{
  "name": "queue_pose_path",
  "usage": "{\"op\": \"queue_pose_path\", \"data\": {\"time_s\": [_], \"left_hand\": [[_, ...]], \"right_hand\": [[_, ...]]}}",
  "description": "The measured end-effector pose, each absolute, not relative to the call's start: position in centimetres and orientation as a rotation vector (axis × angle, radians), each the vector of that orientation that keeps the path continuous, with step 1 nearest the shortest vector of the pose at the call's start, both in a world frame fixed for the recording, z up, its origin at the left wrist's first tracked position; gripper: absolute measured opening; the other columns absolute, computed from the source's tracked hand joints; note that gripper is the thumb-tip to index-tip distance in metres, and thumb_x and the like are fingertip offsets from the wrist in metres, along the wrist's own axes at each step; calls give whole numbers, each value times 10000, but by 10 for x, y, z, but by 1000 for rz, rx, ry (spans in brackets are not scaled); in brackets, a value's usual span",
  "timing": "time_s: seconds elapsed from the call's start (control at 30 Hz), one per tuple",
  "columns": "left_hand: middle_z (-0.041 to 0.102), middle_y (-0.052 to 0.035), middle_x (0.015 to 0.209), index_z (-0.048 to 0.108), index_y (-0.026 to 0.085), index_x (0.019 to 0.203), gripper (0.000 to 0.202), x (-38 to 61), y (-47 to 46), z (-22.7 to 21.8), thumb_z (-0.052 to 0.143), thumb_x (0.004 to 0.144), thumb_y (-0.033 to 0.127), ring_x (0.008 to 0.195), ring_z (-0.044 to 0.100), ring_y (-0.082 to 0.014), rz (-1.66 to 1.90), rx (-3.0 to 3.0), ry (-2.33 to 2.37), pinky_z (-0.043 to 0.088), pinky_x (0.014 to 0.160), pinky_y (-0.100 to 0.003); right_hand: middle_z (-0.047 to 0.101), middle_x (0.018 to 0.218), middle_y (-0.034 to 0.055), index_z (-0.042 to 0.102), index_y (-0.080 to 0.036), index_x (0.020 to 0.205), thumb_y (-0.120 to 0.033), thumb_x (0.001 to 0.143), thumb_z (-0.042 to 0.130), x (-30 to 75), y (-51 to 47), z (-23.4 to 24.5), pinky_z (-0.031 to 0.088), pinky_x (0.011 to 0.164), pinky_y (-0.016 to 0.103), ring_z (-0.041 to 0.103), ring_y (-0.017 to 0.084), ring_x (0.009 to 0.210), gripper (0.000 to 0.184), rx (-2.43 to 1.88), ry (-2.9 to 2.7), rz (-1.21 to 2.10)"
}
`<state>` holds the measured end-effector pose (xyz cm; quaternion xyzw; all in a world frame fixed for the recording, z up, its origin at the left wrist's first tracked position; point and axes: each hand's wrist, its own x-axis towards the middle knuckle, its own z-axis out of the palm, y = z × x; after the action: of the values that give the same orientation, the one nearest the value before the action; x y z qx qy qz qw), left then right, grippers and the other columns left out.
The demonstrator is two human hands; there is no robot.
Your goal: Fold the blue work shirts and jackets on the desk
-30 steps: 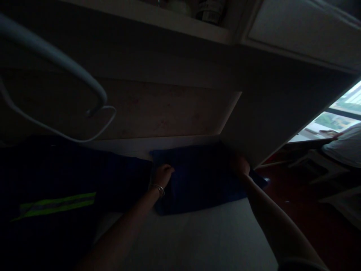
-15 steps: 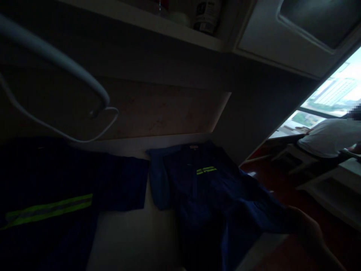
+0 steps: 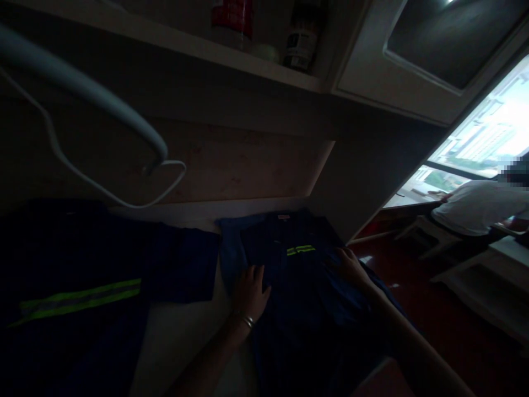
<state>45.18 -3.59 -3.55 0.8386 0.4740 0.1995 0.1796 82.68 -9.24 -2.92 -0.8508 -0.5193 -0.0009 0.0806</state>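
Note:
A dark blue work jacket [image 3: 297, 286] with a yellow-green striped chest band lies spread on a pale surface. My left hand [image 3: 251, 292], with a bracelet at the wrist, rests on its left side, fingers spread. On the jacket's right side lies my right hand [image 3: 349, 269], its fingers dim but seemingly stretched out over the cloth. A lighter blue piece of cloth [image 3: 232, 242] shows from under the jacket's left edge. Farther left is a second dark blue garment [image 3: 182, 264] with a short sleeve and a wide reflective band [image 3: 82, 299].
A white curved lamp arm [image 3: 103, 99] and its cord [image 3: 82, 172] hang at upper left. Overhead runs a shelf [image 3: 173, 47] with a red-labelled bottle [image 3: 232, 19] and a dark jar [image 3: 301, 47]. At right, a person in a white top [image 3: 471, 207] leans by a window.
My left hand has come into view onto the jacket's left side. My right hand has moved left and up from the sleeve end, and the outstretched sleeve has dropped.

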Motion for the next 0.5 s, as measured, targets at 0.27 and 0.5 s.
{"op": "queue_pose_path", "data": {"time_s": [0.27,0.5], "left_hand": [[706,-112,995,657,191,1013,276,444,-27,-36,392,937,201,977,648,-240,820,1956,1377,464,914,-398],[686,-115,1117,577,166,1143,438,385,-43,-1,309,952,455,1008,652,-220,1072,1185,1647,517,865,-342]], "right_hand": [[584,1287,129,621,-229,1183,-317,965,352,796,-53,-25,353,991,568,518,316,1226,358,-2872,-1339,51],[642,1172,205,589,-117,1230,-373,946,264,810,-60,24,468,766,369,623,299,1019,501,-2523,-954,-59]]}}
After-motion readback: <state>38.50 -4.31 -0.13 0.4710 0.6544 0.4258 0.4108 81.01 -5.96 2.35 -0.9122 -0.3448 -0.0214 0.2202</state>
